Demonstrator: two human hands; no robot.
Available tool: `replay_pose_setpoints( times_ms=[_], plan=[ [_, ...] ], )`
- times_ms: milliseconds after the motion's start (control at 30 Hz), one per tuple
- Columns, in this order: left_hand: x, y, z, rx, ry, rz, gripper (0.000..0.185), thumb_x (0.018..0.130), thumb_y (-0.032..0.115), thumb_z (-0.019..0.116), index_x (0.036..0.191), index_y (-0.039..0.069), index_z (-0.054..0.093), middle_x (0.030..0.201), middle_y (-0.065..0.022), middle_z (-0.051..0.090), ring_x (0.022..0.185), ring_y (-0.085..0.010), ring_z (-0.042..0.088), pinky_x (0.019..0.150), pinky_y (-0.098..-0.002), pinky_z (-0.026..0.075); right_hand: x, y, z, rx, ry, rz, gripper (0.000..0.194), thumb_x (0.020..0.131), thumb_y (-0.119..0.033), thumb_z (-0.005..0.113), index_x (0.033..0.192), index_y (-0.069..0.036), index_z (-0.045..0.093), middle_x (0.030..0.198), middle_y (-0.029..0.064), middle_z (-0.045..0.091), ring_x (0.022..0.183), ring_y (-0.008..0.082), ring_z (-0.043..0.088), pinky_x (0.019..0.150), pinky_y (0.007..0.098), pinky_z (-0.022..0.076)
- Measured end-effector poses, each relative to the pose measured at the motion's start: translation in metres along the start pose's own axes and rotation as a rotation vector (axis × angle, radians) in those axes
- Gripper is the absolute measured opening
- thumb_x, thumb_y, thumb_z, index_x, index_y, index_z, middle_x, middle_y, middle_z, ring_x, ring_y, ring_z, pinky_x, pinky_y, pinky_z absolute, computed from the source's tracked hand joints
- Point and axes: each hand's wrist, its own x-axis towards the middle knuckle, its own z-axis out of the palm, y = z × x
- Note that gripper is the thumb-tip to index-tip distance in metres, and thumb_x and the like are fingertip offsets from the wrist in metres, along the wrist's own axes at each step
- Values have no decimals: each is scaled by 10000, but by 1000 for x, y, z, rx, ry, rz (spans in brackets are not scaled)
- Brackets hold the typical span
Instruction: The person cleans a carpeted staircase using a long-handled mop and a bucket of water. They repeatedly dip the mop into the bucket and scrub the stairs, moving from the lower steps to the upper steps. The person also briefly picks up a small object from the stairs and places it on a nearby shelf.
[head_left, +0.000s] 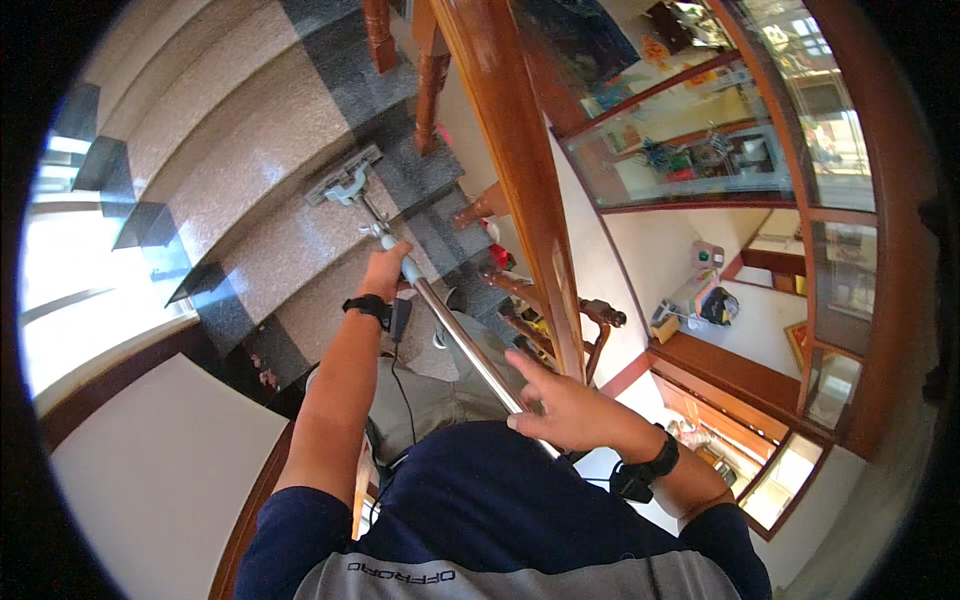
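Note:
A flat mop slants across the view, its grey rectangular head (343, 177) lying on a stone stair tread and joined to a light-blue swivel. Its shiny metal pole (461, 330) runs back towards my body. My left hand (386, 271) is wrapped around the light-blue sleeve (407, 267) low on the pole. Near the top end, my right hand (566, 409) has its thumb across the pole and its index finger stretched out; its curled fingers are partly hidden. Both wrists wear black bands with small devices.
Curved stone steps (225, 127) with dark borders rise ahead. A varnished wooden handrail (517, 180) and turned balusters (431, 97) stand close on the right. Beyond is a wood-framed glass partition (690, 165). A bright window (90, 277) and white panel (165, 442) are at left.

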Motion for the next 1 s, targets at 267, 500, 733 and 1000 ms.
replay_pose_setpoints(
  times_ms=[267, 500, 733, 1000],
  plan=[
    [30, -13, 20, 44, 4, 97, 523, 886, 410, 727, 1045, -71, 598, 883, -157, 661, 718, -288, 699, 559, -439, 624, 24, 82, 7, 933, -119, 51, 576, 1019, -141, 521, 1549, 6, 353, 741, 36, 550, 518, 103, 510, 415, 223, 434],
    [42, -125, 63, -258, -54, 287, 337, 953, 329, 659, 934, 3, 575, 772, -101, 638, 602, -211, 650, 501, -402, 564, -24, 112, 30, 691, -18, 248, 594, 959, -106, 543, 1533, -12, 424, 701, 10, 549, 476, 84, 482, 403, 217, 379],
    [-78, -205, 74, -368, -194, 286, 337, 943, 294, 682, 923, -20, 563, 846, -120, 641, 690, -229, 686, 491, -373, 591, -120, 138, 111, 465, 93, 379, 759, 782, -160, 779, 1437, 81, 479, 773, 78, 653, 580, 111, 578, 533, 236, 451],
    [-107, -248, -43, -424, -278, 285, 271, 947, 289, 669, 948, 23, 617, 799, -69, 621, 650, -221, 674, 524, -405, 591, -106, 94, 194, 416, 16, 262, 635, 828, -110, 689, 1402, 93, 508, 749, 8, 561, 597, 100, 538, 552, 239, 419]
  ],
)
